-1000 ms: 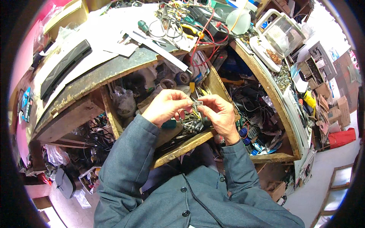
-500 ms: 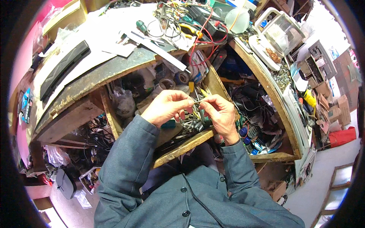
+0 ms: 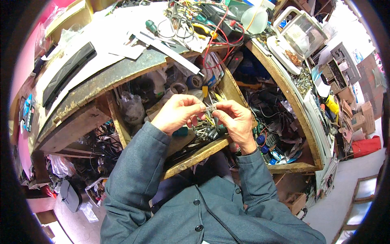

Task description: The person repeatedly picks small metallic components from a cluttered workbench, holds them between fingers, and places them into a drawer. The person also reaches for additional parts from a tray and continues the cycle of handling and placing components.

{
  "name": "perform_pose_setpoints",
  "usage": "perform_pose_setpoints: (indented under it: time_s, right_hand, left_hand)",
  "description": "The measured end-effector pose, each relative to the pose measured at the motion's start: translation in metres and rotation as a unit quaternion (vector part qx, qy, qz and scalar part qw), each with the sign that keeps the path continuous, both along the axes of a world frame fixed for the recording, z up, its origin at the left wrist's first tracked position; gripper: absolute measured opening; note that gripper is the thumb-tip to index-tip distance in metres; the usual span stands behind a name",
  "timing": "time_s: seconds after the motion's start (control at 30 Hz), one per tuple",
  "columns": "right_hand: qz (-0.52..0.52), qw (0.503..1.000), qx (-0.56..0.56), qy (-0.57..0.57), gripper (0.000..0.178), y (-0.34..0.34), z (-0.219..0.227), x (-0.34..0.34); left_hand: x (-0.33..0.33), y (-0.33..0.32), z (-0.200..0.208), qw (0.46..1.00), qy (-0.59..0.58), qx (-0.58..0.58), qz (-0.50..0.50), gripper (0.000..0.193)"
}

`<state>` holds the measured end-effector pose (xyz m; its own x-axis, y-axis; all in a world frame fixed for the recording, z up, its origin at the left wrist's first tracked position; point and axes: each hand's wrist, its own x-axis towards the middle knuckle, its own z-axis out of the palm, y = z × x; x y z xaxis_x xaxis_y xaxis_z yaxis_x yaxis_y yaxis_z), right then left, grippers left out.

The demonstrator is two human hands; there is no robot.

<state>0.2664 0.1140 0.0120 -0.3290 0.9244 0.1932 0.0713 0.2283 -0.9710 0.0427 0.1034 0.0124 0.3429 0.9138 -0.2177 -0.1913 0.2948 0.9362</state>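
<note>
A small flat metal piece (image 3: 210, 108), greyish with what looks like a hole in it, spans the gap between my two hands. My left hand (image 3: 178, 113) pinches one end between thumb and fingertips. The other end sits in the closed fingertips of my right hand (image 3: 234, 122). Both hands are above an open wooden drawer (image 3: 195, 157). Beneath them lie several tools with dark handles (image 3: 212, 133), partly covered by the hands. Rolls of tape (image 3: 194, 82) and plastic bags (image 3: 132, 109) fill the drawer's far part.
A white metal strip (image 3: 172, 55) juts over the drawer from the bench top (image 3: 118, 69). Red cables (image 3: 210, 49), pliers and a green-handled screwdriver (image 3: 151, 27) lie at the back. A second compartment (image 3: 280, 122) on the right holds wires. A long black case (image 3: 69, 73) rests at left.
The metal piece has been turned, so its flat face now shows where only a thin edge showed before. Both hands have stayed almost in place.
</note>
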Motion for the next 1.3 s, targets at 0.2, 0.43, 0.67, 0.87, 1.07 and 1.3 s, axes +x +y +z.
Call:
perform_pose_setpoints:
  time_s: [0.2, 0.43, 0.67, 0.87, 1.07, 1.3]
  right_hand:
    - [-0.001, 1.000, 0.001, 0.013, 0.018, -0.001, 0.003, -0.003]
    - [-0.013, 1.000, -0.003, -0.009, 0.016, -0.001, 0.003, -0.003]
    - [-0.019, 1.000, -0.006, -0.013, 0.017, 0.000, 0.001, -0.004]
    - [-0.016, 1.000, -0.013, -0.015, 0.018, 0.000, 0.000, -0.003]
    - [-0.006, 1.000, -0.011, -0.015, 0.020, 0.002, -0.003, -0.001]
    - [0.000, 1.000, -0.010, -0.019, 0.021, 0.002, -0.001, -0.002]
  left_hand:
    - [0.001, 0.001, -0.004, 1.000, 0.002, 0.010, -0.015, 0.016]
    - [-0.001, 0.002, -0.003, 1.000, -0.018, 0.010, -0.018, 0.016]
    - [0.001, 0.001, 0.002, 1.000, -0.013, 0.017, -0.003, 0.016]
    - [0.002, -0.002, 0.007, 1.000, -0.016, 0.019, 0.003, 0.015]
    - [0.003, -0.002, 0.007, 1.000, -0.017, 0.024, -0.001, 0.015]
    - [0.003, -0.001, 0.007, 0.999, -0.033, 0.015, -0.002, 0.014]
